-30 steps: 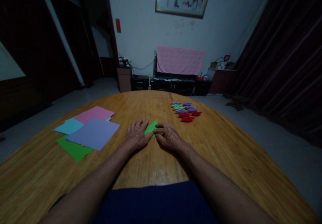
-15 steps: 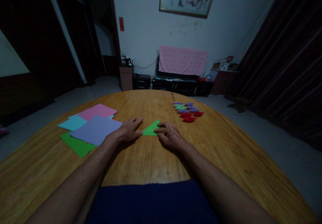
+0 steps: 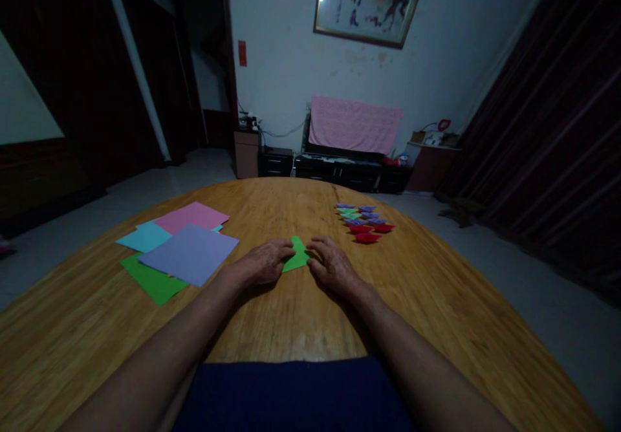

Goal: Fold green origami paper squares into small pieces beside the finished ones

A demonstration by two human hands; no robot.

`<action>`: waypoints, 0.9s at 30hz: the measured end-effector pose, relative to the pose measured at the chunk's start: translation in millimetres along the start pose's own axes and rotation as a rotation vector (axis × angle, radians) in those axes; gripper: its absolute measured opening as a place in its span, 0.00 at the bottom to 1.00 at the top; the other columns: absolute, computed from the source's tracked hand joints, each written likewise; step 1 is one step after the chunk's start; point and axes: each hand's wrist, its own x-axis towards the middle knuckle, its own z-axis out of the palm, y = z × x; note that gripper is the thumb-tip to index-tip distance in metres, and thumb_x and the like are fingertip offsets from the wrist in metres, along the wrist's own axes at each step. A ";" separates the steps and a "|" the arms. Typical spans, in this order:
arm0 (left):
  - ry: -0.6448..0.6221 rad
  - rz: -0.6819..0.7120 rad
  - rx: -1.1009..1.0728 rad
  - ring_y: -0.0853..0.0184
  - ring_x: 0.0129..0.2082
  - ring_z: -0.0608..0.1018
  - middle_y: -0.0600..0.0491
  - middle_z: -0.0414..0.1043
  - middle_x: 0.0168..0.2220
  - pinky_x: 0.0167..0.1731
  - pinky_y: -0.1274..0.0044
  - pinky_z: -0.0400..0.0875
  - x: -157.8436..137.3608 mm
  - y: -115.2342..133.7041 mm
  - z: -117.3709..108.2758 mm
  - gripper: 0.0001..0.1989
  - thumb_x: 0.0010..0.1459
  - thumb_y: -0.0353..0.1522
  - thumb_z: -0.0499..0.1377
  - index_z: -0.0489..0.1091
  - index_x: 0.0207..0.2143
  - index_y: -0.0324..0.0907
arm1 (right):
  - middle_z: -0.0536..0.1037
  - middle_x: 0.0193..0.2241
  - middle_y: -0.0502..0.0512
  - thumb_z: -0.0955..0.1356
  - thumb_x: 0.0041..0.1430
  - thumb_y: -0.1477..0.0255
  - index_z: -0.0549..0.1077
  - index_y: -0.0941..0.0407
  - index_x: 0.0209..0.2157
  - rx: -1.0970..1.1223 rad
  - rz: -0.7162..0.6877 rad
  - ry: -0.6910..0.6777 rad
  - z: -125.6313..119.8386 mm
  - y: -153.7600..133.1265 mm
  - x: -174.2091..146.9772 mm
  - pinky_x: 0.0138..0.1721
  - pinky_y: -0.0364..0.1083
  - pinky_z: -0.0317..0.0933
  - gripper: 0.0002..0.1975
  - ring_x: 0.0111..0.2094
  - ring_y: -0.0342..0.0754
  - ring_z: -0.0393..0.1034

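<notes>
A small folded sheet of green paper (image 3: 297, 259) lies on the wooden table in front of me, its top edge bent up in a rounded curve. My left hand (image 3: 266, 261) grips its left side with curled fingers that cover that corner. At the opposite side my right hand (image 3: 332, 265) pinches the paper's right edge between thumb and fingertips. Parts of the paper under the fingers are hidden.
Pink paper (image 3: 194, 216), light blue paper (image 3: 143, 235), lavender paper (image 3: 191, 254) and green paper (image 3: 155, 281) overlap at the left of the round table (image 3: 301, 328). Several folded paper boats, including a red boat (image 3: 367, 238), stand in rows at the right.
My left hand has moved right, from lying spread beside the paper to gripping it. The green triangle has turned slightly and its top now curves. My right hand stays at its right side.
</notes>
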 end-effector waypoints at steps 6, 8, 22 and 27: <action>-0.039 -0.081 0.089 0.58 0.51 0.74 0.43 0.71 0.52 0.51 0.69 0.67 1.2 17.6 -6.4 0.22 0.55 0.26 0.50 0.69 0.51 0.42 | 0.73 0.33 0.57 0.65 0.57 0.77 0.74 0.57 0.33 -0.111 0.107 -0.002 1.6 -16.2 1.0 0.41 0.48 0.62 0.05 0.37 0.49 0.67; -0.060 -0.105 0.085 0.57 0.47 0.75 0.43 0.74 0.48 0.46 0.69 0.68 0.9 24.8 -11.2 0.19 0.54 0.27 0.52 0.70 0.49 0.43 | 0.72 0.32 0.57 0.66 0.59 0.72 0.74 0.58 0.32 -0.151 0.111 -0.017 2.8 -23.3 0.4 0.40 0.48 0.60 0.05 0.37 0.49 0.66; -0.009 0.039 0.073 0.64 0.42 0.74 0.48 0.72 0.42 0.45 0.75 0.65 2.3 -1.2 -5.0 0.12 0.59 0.31 0.51 0.73 0.40 0.42 | 0.72 0.37 0.58 0.67 0.58 0.76 0.74 0.58 0.38 -0.160 0.109 -0.069 0.1 -22.6 4.9 0.42 0.46 0.59 0.05 0.40 0.49 0.65; -0.014 -0.034 0.136 0.63 0.37 0.74 0.46 0.72 0.38 0.38 0.74 0.66 3.2 6.2 -7.2 0.12 0.59 0.32 0.51 0.75 0.37 0.41 | 0.73 0.36 0.57 0.68 0.59 0.71 0.74 0.57 0.34 -0.130 0.071 -0.143 -4.0 -35.1 3.1 0.42 0.47 0.59 0.05 0.38 0.48 0.66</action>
